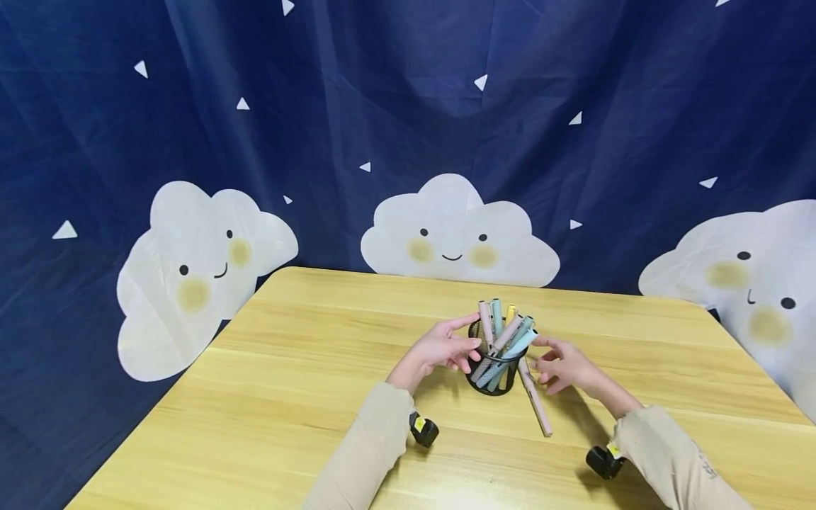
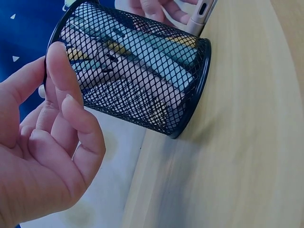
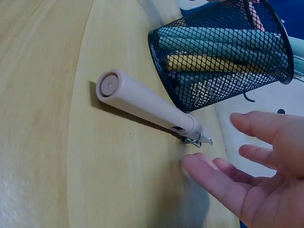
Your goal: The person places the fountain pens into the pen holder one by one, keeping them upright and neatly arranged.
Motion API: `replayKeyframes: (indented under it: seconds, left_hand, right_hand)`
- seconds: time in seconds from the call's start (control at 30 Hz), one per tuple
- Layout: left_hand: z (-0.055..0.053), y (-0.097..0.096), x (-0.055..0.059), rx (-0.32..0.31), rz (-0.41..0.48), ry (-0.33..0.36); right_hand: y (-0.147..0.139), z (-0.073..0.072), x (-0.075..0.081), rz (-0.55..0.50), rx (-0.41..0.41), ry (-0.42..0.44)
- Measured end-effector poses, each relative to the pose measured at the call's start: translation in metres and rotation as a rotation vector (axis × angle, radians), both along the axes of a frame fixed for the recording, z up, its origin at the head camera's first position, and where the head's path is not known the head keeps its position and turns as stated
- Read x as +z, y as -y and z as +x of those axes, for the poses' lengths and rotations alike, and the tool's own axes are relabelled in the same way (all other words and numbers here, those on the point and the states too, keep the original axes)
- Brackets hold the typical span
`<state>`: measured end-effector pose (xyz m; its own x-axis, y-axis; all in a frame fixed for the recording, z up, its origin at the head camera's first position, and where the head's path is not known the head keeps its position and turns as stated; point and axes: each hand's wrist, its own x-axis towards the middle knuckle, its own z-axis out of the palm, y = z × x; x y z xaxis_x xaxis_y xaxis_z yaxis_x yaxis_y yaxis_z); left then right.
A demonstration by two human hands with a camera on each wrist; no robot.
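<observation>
A black mesh pen holder (image 1: 498, 375) stands upright on the table, filled with several pens (image 1: 510, 340) in pink, teal, light blue and yellow. At its left side, my left hand (image 1: 446, 346) holds the rim, thumb and a finger at the edge in the left wrist view, the other fingers bent. One pale pink pen (image 3: 142, 102) lies on the tabletop beside the holder's base. Over that pen's far end, my right hand (image 3: 256, 175) hovers with its fingers spread and loosely bent. In the right wrist view it appears apart from both pen and holder.
The wooden table (image 1: 268, 397) has rounded far corners. Behind it hangs a dark blue curtain (image 1: 408, 106) printed with smiling white clouds and small white triangles. Small black cameras (image 1: 423, 430) are worn at both wrists, below the beige sleeves (image 1: 376, 439).
</observation>
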<state>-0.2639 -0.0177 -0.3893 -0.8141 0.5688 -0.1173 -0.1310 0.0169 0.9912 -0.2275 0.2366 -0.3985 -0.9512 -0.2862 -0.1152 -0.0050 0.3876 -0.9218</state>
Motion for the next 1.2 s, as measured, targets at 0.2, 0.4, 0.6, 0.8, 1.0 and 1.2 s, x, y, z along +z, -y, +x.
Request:
replayKeyframes:
  seconds: [0.2,0.4,0.6,0.8,1.0,1.2]
  left_hand:
    - [0.0007,-0.0001,0.0005,0.004,0.001,0.0]
    - [0.0012,-0.0002,0.0004,0.009,0.002,0.004]
    - [0.0013,0.0,0.0005,0.008,0.005,0.005]
    - [0.0011,-0.0001,0.0013,0.007,0.007,-0.006]
    - [0.001,-0.0001,0.0025,0.004,-0.001,-0.01]
    - [0.0015,0.0003,0.0019,0.004,0.0,-0.009]
  right_hand:
    - [0.0006,0.0006,-0.0021,0.027,0.027,0.053]
    - [0.0025,0.0001,-0.0035,0.04,0.073,0.099]
    - [0.0037,-0.0011,-0.0044,0.034,0.113,0.153]
    - [0.0043,-0.0011,-0.0036,0.058,0.108,0.173]
    - [0.0081,-0.0006,-0.0014,0.088,0.07,0.179]
    - [0.0097,-0.0003,-0.0027,0.098,0.073,0.182]
